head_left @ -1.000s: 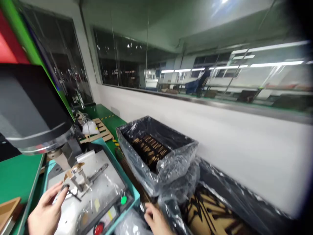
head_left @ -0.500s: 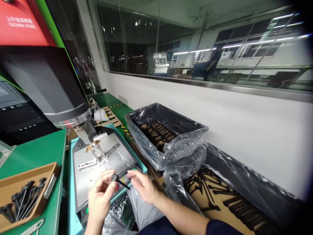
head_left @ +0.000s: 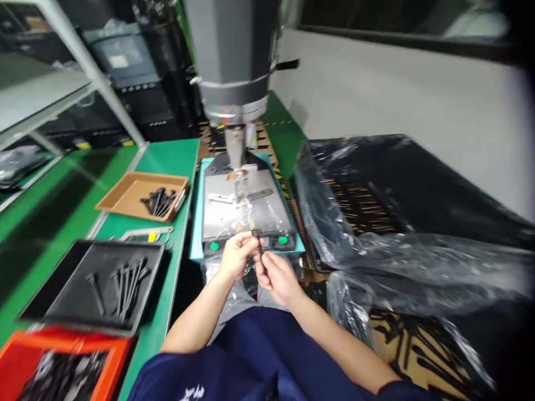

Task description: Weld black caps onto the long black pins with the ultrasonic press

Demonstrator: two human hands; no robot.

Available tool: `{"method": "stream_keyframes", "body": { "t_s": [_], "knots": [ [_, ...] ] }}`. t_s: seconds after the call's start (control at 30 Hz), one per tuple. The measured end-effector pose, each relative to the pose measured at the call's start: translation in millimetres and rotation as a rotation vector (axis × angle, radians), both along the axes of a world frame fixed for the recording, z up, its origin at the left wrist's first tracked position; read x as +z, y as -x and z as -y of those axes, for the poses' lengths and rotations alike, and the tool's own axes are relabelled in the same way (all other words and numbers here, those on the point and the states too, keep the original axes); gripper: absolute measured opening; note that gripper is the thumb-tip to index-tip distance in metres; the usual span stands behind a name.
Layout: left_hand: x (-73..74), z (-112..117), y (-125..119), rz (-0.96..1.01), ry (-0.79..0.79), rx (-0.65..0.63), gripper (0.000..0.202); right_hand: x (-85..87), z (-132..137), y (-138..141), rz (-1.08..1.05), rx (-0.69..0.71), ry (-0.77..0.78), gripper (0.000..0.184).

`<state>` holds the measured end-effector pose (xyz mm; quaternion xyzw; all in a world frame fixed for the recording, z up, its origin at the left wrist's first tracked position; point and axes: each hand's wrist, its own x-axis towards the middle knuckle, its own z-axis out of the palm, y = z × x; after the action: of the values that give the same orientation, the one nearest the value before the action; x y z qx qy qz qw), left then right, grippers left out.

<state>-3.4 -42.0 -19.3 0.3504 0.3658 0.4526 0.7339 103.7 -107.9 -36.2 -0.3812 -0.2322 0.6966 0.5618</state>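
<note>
My left hand and my right hand meet just in front of the machine base, both pinched on a small slim black part held between them. The part stands roughly upright, its top at my left fingertips and its lower end in my right fingers. Behind the hands lies the grey metal work plate with a small fixture under the grey press head. Two green buttons sit at the plate's front edge.
A brown tray and a black tray with several black parts lie on the green bench at left. An orange bin is at the bottom left. Plastic-lined crates of black parts stand at right.
The view has swung left and down, so the press now stands straight ahead. My hands have come closer together on the black part, which now stands more upright.
</note>
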Motion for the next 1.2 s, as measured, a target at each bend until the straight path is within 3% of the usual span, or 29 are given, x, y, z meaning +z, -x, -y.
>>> {"method": "stream_keyframes", "body": {
  "t_s": [0.3,1.2],
  "knots": [
    [-17.9,7,26,0.076,0.133,0.145,0.048,-9.7,0,24,0.032,0.084,0.095,0.048],
    [-14.6,8,28,0.084,0.130,0.142,0.042,-21.9,-4,27,0.216,-0.013,-0.020,0.042]
  ]
}}
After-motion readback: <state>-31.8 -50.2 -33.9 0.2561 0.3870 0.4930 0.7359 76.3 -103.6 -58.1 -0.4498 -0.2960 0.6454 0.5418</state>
